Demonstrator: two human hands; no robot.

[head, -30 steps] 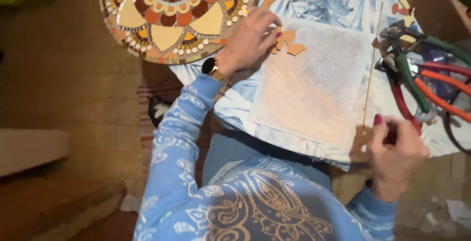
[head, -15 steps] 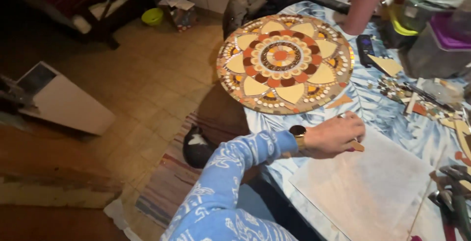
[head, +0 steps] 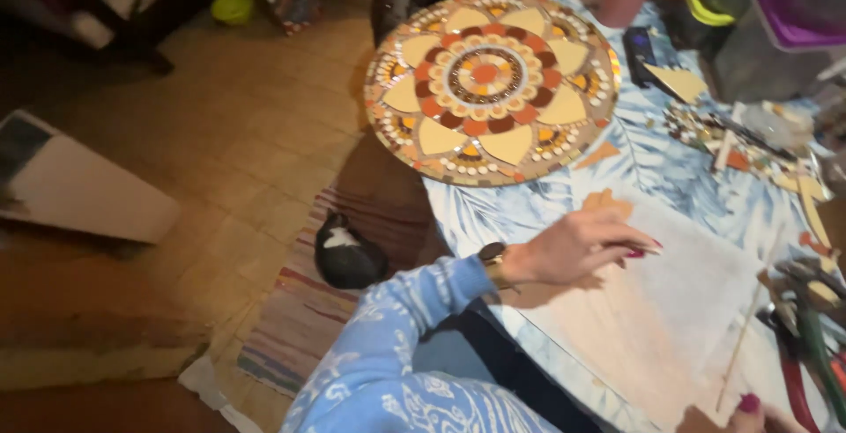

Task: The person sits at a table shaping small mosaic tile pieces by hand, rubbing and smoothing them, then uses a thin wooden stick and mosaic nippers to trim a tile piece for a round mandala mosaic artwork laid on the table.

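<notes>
Now we see the left hand resting over the near edge of a pale sheet on the table, fingers pressed together and pointing right; whether they pinch something small we cannot tell. Just beyond them lie orange tile pieces, probably kept close for easy picking. Further away sits the round mosaic, partly over the table edge. The right hand shows only at the near right corner beside a thin stick; its fingers are hidden.

The desk, wearing a blue leaf-print cloth, is carrying a round mosaic and a pale board — tile scraps lying scattered.
</notes>
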